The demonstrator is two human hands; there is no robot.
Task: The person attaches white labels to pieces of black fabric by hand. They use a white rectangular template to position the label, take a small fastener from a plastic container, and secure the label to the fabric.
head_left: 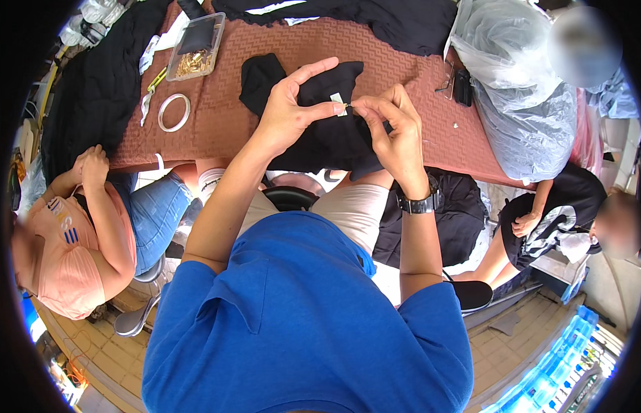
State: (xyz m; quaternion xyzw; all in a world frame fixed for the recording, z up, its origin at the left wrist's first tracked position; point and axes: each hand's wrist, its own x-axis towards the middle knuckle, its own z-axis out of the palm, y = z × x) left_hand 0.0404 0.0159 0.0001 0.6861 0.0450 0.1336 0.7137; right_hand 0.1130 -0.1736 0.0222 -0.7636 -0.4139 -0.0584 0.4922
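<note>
A black garment (313, 141) lies across the table's near edge in front of me, with a small white tag (336, 98) on it. My left hand (289, 110) presses its thumb onto the tag; its index finger stretches away, and its other fingers are hidden. Close by on the right, my right hand (393, 120) pinches a tiny gold-coloured pin (348, 105) between thumb and forefinger, at the tag's edge. The pin looks like a safety pin, but it is too small to be sure.
On the brown table cover (231, 103) at left are a clear box (196, 48) of gold-coloured pins, a tape roll (174, 113) and a yellow cutter (157, 79). Plastic bags (520, 103) bulge at right. Two people sit at either side; black cloth (93, 82) hangs at left.
</note>
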